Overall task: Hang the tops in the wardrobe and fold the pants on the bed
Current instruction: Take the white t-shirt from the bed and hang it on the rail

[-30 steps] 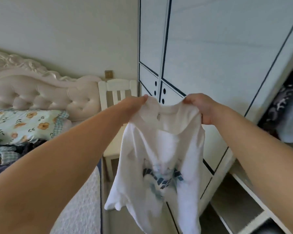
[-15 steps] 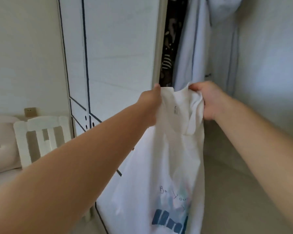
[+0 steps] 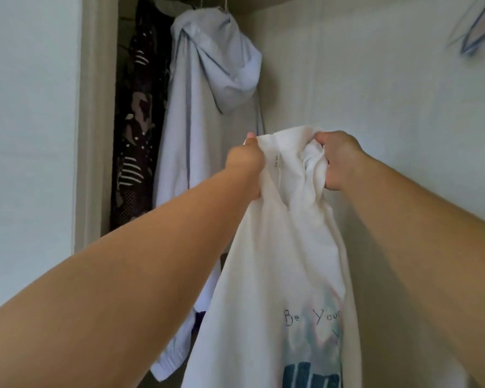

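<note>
Left hand [image 3: 245, 163]: curled round the left side of the white T-shirt's collar, thumb tip showing above the cloth.
Right hand [image 3: 338, 161]: gripping a bunched fold of the collar on the right side, fingers wrapped into the fabric.
White T-shirt [image 3: 286, 270]: held up by its neck between both hands in front of the open wardrobe, body hanging straight down; a small label shows inside the neck, handwritten "Be Your" and a pale blue-green print with dark blue blocks lie low on the cloth.
Wardrobe [image 3: 375, 88]: open, its pale inner wall behind the shirt; the door's edge stands at the left.
Inside the wardrobe: a light lavender hooded top [image 3: 207, 113] hangs from a hanger, hood drooping forward; just to its left hangs a dark patterned garment [image 3: 136, 130] with pale shapes and white stripes.
Hanger for the T-shirt: cannot tell whether one is in it.
</note>
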A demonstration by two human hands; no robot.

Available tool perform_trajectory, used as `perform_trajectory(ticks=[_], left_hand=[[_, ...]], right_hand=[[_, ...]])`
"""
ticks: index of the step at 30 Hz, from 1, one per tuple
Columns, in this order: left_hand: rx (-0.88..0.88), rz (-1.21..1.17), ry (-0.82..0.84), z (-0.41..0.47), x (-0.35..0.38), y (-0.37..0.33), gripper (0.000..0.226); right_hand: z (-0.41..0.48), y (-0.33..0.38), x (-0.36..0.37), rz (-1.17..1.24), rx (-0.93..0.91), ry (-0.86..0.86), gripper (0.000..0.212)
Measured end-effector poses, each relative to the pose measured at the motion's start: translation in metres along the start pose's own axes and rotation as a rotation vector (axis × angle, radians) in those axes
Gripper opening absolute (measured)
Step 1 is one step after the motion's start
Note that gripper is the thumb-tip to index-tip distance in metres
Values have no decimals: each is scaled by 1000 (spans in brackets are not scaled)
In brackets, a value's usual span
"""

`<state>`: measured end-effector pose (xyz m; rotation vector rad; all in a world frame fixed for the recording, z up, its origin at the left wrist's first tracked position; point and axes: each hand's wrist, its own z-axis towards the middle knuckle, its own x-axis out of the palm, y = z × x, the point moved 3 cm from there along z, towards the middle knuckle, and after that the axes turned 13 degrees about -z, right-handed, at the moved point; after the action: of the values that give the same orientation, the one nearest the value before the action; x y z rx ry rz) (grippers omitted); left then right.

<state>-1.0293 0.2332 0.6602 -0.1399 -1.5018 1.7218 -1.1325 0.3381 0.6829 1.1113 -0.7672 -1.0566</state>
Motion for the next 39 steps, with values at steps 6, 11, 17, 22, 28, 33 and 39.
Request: perform_trajectory(ticks=[6,11,17,22,28,33,39], left_hand=[[85,46,165,51,66,10,51],[83,22,298,69,118,22,46],[52,-39,450,64,172,31,51],[20,-44,390,58,200,54,45],[19,-102,417,26,234,46,47],[195,-71,438,7,254,23,35],[746,418,452,-19,271,3,27]], right_hand=[[45,17,-35,-11,-71,-143,17],[64,25,-77,-51,-123,-268,15],[71,39,-127,-281,-159,-348,26],[70,35,-170,-475,-77,-417,21],[51,39,-216,-649,-32,-390,17],[33,52,-226,-1070,-151,-303,19],[19,79,-237,-1219,-245,-315,20]])
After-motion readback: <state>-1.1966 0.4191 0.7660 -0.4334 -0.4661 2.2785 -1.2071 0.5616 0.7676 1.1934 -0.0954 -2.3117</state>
